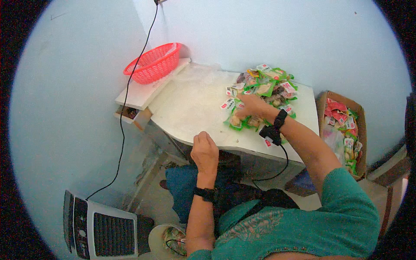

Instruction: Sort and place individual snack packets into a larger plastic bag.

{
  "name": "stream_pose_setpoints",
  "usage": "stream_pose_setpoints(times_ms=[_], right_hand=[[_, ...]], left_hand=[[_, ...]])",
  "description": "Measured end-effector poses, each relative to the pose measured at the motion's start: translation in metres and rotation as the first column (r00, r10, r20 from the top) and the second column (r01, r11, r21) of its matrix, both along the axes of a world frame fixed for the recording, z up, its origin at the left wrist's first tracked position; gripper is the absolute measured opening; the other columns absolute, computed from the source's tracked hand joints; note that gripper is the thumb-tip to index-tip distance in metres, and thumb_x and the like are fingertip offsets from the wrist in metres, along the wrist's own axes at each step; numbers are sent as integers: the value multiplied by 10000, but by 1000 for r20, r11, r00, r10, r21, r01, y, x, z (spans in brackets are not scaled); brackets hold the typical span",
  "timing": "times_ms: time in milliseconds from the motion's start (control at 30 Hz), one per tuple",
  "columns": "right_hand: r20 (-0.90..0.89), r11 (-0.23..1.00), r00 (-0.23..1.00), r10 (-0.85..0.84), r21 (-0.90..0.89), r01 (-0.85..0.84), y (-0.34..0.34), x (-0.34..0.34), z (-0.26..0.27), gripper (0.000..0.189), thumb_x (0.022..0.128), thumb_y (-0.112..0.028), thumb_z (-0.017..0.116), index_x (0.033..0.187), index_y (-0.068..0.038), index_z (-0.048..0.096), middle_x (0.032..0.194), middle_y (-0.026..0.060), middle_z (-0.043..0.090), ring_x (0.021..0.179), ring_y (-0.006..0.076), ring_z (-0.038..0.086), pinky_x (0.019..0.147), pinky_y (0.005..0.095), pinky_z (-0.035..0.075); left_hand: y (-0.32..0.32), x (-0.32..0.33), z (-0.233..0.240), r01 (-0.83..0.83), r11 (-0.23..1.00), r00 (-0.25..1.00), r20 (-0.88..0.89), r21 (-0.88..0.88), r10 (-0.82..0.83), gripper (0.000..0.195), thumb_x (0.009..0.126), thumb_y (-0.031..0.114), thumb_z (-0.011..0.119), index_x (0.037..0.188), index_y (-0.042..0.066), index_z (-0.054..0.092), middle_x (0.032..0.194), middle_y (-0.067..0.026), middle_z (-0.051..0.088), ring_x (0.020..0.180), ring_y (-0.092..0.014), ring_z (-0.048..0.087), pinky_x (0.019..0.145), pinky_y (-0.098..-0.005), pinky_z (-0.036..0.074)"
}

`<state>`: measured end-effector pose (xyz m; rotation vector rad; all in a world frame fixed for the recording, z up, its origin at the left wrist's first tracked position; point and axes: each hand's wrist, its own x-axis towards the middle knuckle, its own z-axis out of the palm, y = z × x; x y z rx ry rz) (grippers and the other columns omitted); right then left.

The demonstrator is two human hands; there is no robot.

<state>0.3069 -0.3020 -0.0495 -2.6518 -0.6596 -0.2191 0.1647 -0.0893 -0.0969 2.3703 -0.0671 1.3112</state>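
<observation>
A heap of small clear and green plastic food packets (pixel 271 86) with printed labels lies at the right of the white tabletop (pixel 195 104). My right hand (pixel 252 106) reaches into its near left side, thumb and fingers around a green-edged packet (pixel 236 119). Whether they grip it is not clear. At the table's front edge is my left hand (pixel 204 151), its fingers curled into a loose fist and nothing visible in it. Both wrists wear black bands; a small black device with a cable hangs at the right one.
A red plastic basket (pixel 156 65) stands on a white raised board (pixel 143 94) at the left, above an open box (pixel 139 118). Right of the table is a cardboard box (pixel 362 139) of packets. A black cable (pixel 123 130) runs down to an air cooler (pixel 113 234); a pale bucket (pixel 157 239) holds packets.
</observation>
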Motion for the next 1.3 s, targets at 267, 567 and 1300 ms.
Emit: stream_pose_setpoints(times_ms=[267,567,1300], right_hand=[[-235,996,972,9,-82,-29,-1,29,-3,424,605,-337,769,743,32,612,658,162,596,589,216,547,534,365,419],[-10,981,1000,1,195,1,-12,20,-1,330,780,-250,659,681,36,528,577,118,496,545,176,461,499,364,374],[-490,461,811,321,829,318,-29,-139,-1,122,855,-29,552,958,-8,613,808,42,653,612,104,597,524,247,489]], left_hand=[[-3,-1,5,11,1000,1000,-13,-21,-11,33,862,68,550,845,41,542,788,-139,548,674,-344,573,556,-405,488],[-6,3,3,9,1000,1000,-6,-19,-9,24,846,64,564,858,45,556,806,-140,558,678,-343,581,560,-403,492],[-43,-9,3,137,980,980,-126,-146,-155,66,854,96,576,898,47,576,796,-145,610,687,-345,604,566,-422,493]])
